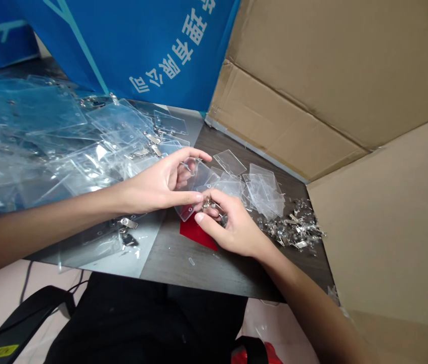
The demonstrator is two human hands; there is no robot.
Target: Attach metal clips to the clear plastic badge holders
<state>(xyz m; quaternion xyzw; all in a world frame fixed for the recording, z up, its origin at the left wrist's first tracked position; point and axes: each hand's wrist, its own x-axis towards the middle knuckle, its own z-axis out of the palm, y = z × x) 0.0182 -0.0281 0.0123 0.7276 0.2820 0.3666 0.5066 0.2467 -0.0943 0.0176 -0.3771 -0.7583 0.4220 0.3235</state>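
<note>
Over the table, my left hand (161, 183) is curved round a clear plastic badge holder (203, 174), its thumb stretched toward my right hand. Part of the holder is behind the fingers. My right hand (232, 225) is curled round some small metal badge clips (210, 204), thumb and forefinger close to the holder's slotted edge. Whether a clip touches the holder I cannot tell. A red sheet (198, 236) lies under the hands. Just beyond them is a loose pile of clear badge holders (263, 189). To the right, a heap of metal clips with clear straps (297, 227) sits by the table edge.
A large spread of clear holders with clips (47, 136) covers the table's left side. Two clips (128, 225) lie nearer the front edge. Blue printed material (130, 45) stands behind, and cardboard (293, 86) walls the back and right. A black chair armrest (28, 318) is lower left.
</note>
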